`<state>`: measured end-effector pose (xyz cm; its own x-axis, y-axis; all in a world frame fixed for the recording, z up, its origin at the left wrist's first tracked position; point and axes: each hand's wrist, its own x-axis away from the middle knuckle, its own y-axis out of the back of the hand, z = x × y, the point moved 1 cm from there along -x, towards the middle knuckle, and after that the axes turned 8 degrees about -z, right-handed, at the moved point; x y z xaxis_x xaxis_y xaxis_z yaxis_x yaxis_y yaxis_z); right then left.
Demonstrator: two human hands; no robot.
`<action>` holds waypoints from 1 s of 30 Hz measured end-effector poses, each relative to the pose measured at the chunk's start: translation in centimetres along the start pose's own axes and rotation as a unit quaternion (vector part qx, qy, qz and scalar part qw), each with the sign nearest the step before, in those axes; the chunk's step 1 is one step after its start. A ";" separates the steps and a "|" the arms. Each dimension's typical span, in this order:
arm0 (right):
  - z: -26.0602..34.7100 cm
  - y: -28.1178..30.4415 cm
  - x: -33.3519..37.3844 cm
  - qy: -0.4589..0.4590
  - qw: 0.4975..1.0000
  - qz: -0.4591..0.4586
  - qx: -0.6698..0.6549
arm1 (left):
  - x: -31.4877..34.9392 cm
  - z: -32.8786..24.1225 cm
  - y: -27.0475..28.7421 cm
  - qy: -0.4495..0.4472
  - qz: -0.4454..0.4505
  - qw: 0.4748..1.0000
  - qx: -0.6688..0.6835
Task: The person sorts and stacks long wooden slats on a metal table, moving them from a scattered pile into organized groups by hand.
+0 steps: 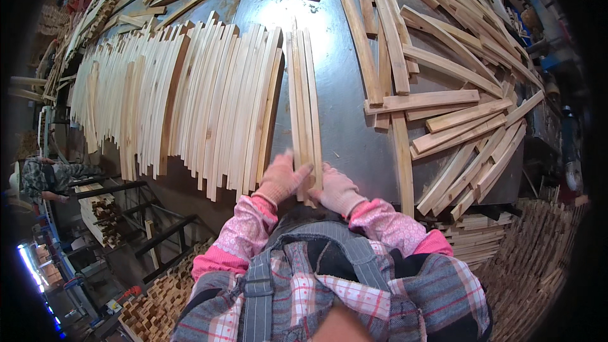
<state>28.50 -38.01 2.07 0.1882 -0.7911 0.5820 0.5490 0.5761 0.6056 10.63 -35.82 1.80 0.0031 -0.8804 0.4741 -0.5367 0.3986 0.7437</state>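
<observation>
With the left hand [280, 178] and right hand [337, 189] flanking the strips' [298, 101] near ends, finger grip unclear, uneven pressure could splay them across the shiny counter [345, 133].

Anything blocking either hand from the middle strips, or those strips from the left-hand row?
Nothing visible blocks the left hand or right hand; both are at the middle strips' near ends. Toward the row: just bare tabletop, plus the left hand itself.
</observation>
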 end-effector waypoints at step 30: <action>1.0 3.0 0.1 0.015 0.996 -0.017 -0.092 | -5.2 -7.9 1.6 0.106 -0.154 0.982 0.030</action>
<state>29.36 -36.14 4.49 0.1902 -0.8171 0.5443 0.6946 0.5038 0.5136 16.46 -28.60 4.23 0.3458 -0.8810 0.3230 -0.5310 0.1000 0.8414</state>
